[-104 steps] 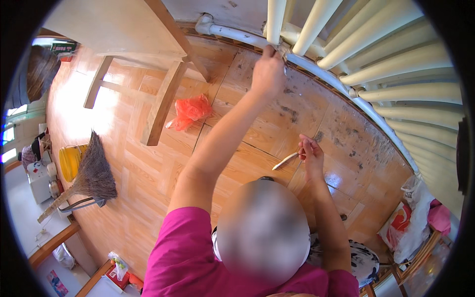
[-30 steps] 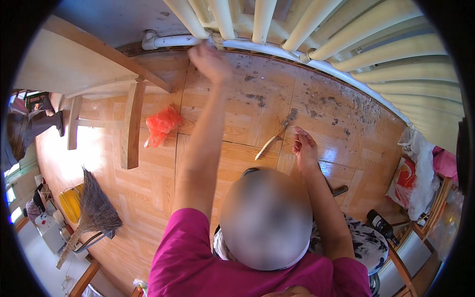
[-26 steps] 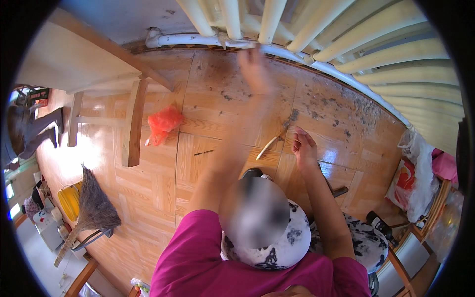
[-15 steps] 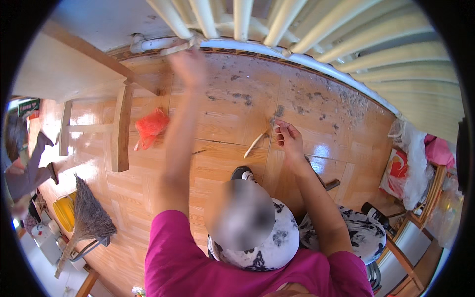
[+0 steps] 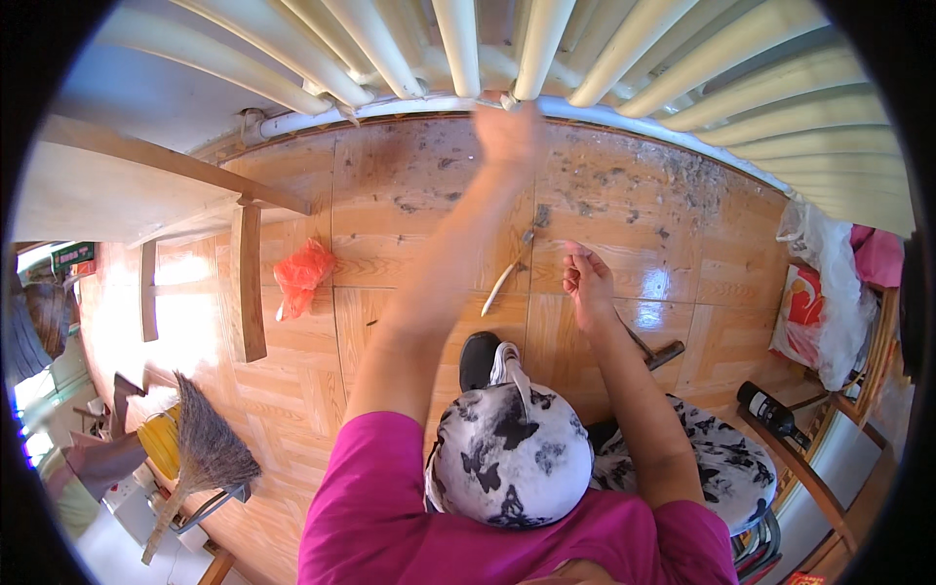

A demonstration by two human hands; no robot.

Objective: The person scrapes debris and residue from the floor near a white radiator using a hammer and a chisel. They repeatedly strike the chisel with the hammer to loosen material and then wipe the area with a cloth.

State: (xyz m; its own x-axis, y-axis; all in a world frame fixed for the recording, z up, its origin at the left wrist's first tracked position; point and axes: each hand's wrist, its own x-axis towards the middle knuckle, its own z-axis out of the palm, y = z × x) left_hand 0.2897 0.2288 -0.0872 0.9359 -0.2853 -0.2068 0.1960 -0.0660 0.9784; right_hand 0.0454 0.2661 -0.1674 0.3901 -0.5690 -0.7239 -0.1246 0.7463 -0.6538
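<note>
My left hand (image 5: 507,132) is stretched forward to the foot of the cream radiator (image 5: 456,49), by the pale pipe (image 5: 575,110) along its base. Motion smears it, and its fingers are hidden against the radiator. Low over the tiled floor, my right hand (image 5: 590,285) is closed, fingertips and thumb pinched together; anything between them is too small to name. Left of it lies a thin, curved pale strip (image 5: 500,290), with a dark grey clump (image 5: 528,235) near its upper end. Grey dust (image 5: 468,185) is scattered over the tiles below the radiator.
A crumpled red plastic bag (image 5: 303,276) lies beside a wooden table leg (image 5: 247,283). At left are a broom (image 5: 210,439) and a yellow container (image 5: 161,441). A dark-handled tool (image 5: 666,354) lies beyond my right forearm; a dark bottle (image 5: 767,409) and plastic bags (image 5: 829,312) are at right.
My left hand has swept to the right along the radiator's base, from its left end toward the middle. My right hand stays low and closed. The head view has shifted slightly.
</note>
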